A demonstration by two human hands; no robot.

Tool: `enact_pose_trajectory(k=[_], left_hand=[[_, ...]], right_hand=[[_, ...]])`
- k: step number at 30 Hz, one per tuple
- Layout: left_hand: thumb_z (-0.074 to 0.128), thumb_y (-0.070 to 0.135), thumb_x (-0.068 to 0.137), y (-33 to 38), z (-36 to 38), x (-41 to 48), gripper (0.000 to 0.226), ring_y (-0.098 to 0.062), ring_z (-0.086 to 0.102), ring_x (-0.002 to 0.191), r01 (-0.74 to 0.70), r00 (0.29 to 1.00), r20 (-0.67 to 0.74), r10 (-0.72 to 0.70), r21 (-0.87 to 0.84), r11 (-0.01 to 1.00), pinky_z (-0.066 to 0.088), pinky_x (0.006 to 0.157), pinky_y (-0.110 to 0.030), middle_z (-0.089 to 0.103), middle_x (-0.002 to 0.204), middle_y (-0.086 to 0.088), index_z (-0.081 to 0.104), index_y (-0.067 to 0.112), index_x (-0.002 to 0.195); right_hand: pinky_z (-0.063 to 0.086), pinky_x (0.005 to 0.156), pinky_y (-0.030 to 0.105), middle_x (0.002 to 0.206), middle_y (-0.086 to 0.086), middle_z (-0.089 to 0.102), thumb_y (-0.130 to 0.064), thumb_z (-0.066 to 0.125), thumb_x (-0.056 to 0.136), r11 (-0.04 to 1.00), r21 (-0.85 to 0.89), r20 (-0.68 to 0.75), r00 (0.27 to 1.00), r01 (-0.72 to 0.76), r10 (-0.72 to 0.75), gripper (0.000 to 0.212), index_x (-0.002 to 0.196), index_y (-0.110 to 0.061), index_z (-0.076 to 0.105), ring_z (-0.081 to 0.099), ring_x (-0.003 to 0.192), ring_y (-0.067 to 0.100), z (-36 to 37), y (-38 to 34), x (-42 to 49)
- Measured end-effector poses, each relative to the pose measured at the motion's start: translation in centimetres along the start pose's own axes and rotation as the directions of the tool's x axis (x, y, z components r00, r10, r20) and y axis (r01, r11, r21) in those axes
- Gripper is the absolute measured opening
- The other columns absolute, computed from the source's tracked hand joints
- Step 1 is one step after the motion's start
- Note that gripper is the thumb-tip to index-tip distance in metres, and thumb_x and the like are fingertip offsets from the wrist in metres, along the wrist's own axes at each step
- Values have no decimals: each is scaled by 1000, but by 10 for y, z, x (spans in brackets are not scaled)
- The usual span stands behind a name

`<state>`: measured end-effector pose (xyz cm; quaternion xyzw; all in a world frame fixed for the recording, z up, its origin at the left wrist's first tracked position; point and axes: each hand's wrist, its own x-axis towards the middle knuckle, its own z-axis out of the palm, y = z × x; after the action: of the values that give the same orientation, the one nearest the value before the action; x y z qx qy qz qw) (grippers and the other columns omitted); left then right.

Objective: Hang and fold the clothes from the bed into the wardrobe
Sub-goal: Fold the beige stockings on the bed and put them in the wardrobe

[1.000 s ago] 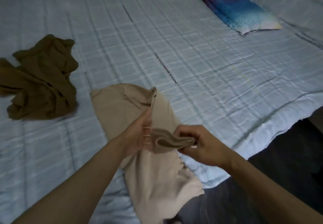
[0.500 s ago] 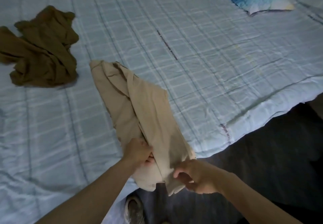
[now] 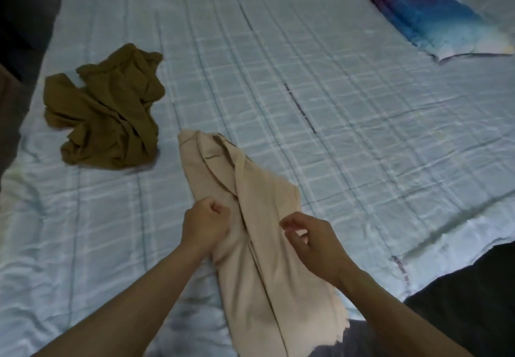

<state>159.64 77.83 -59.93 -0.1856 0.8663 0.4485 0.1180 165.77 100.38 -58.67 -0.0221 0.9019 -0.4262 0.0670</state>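
Pale checked bedding (image 3: 306,83) covers the bed, with a crumpled brown garment (image 3: 108,114) lying well apart to the left, a colourful pillow (image 3: 434,22) at the far right, and the beige garment (image 3: 262,245) spread at the near edge between both hands. Its long axis runs from its far end, up and left, down to the near end that hangs over the bed's edge, already folded narrow lengthwise. This looks like the folding step: the left hand (image 3: 204,224) is closed in a fist, seemingly pinching the cloth's left edge, the right hand (image 3: 312,241) hovers half-open over the cloth gripping nothing, and next probably comes folding one end over the other.
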Motion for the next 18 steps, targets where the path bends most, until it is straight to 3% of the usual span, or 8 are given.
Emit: enact_pose_trajectory(k=[5,7,9,11,14,18], left_hand=[[64,29,85,-5,-18,80,9,-7,59,80,11,1000,-14,-12,-24,1000,43,62,-24,65,89,8,63,20,89],[68,33,84,-9,-24,103,24,-8,55,85,41,999,-12,-41,-26,999,41,69,-25,58,100,8,58,20,103],[72,38,81,-13,-29,119,35,-10,54,88,66,997,-22,-67,-37,997,41,70,-26,53,101,7,51,22,104],[75,41,79,-14,-31,131,38,-10,54,85,106,993,-38,-109,-86,991,41,66,-26,52,94,10,47,23,97],[76,44,75,-11,-31,147,51,-21,61,97,204,979,11,-206,-184,962,51,81,-36,62,103,1,53,14,109],[71,18,69,-4,-28,162,23,-30,70,92,268,963,95,-251,-384,883,59,85,-48,74,94,-10,71,12,91]], right_hand=[[53,84,30,108,1,71,-3,57,93,999,-33,-100,995,10,-13,24,112,-9,69,66,98,14,19,-12,104],[51,91,32,113,3,69,-6,57,93,998,-66,-126,992,-2,-7,25,116,-9,67,63,104,17,27,-14,134],[45,99,30,123,2,65,-12,61,93,993,-109,-109,993,-47,35,32,125,-12,62,59,114,16,33,-14,156],[42,104,29,132,2,59,-20,65,92,982,-150,-52,993,-110,103,43,134,-14,55,55,121,17,37,-11,175],[43,98,27,136,5,57,-29,71,89,959,-139,102,959,-248,263,61,143,-16,45,56,121,20,40,-8,200],[46,82,22,119,-4,64,-37,76,83,964,-130,285,922,-232,260,53,128,-19,56,61,106,13,48,-9,230]])
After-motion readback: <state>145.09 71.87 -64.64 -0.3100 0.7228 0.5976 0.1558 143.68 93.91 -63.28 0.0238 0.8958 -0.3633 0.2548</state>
